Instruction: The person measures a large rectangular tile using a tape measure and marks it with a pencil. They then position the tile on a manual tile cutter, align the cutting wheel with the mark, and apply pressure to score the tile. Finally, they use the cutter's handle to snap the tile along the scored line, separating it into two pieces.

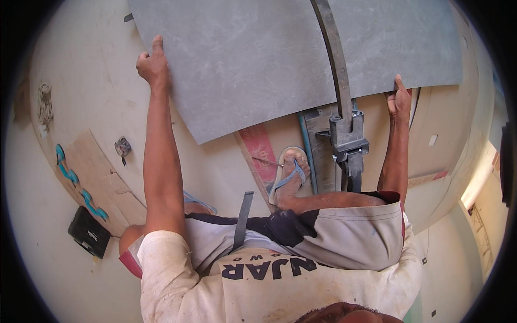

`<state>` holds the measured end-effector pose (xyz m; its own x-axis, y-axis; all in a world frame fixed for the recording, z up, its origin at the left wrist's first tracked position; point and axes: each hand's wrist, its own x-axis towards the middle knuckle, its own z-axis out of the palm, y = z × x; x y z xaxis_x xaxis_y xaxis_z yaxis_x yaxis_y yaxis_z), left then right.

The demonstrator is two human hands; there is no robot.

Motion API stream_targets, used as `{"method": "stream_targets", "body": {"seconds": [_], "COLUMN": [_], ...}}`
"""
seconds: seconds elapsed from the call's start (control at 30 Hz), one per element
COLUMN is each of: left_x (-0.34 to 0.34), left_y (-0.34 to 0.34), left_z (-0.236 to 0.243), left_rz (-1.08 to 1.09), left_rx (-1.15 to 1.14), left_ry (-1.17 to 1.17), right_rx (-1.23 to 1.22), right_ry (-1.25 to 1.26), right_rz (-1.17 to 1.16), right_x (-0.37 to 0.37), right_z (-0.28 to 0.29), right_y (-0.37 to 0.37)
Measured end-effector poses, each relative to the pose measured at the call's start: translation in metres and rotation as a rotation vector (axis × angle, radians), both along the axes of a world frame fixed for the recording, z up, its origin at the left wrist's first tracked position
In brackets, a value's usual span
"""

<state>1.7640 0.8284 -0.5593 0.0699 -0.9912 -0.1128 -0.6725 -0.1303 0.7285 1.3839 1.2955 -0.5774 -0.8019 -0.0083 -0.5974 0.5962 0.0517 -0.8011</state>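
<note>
While both hands grip: tile [280, 54] between fingers [157, 46].

Tile [258, 59] under cutter rail [335, 59], seemingly.

- Only one view here: it's the cam strapped to my head, the left of the pair, pointing pretty much straight down at my own body and the floor.
- Super wide fisheye, so the edges curve and the corners go black.
- It sits close: my shirt fills the bottom, both forearms run up from there.
- My left hand [153, 65] and right hand [399, 98] on the grey tile [242, 59] land near the top of frame.
</note>
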Motion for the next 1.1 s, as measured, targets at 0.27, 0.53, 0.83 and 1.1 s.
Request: {"method": "stream_targets", "body": {"seconds": [0.27, 0.53, 0.83, 1.1], "left_x": [0.002, 0.006, 0.007, -0.005], "left_y": [-0.005, -0.011, -0.010, -0.005], "left_z": [-0.001, -0.005, -0.003, 0.002], "left_rz": [-0.023, -0.031, -0.026, 0.041], "left_rx": [-0.004, -0.016, -0.053, -0.002], "left_ry": [0.039, 0.007, -0.166, -0.174], "right_rx": [-0.015, 0.011, -0.028, -0.031], "right_ry": [-0.030, -0.035, -0.040, -0.013], "right_rz": [0.032, 0.051, 0.087, 0.066], "right_x": [0.003, 0.001, 0.011, 0.015], "right_z": [0.010, 0.012, 0.028, 0.027], "right_y": [-0.004, -0.006, -0.016, -0.015]}}
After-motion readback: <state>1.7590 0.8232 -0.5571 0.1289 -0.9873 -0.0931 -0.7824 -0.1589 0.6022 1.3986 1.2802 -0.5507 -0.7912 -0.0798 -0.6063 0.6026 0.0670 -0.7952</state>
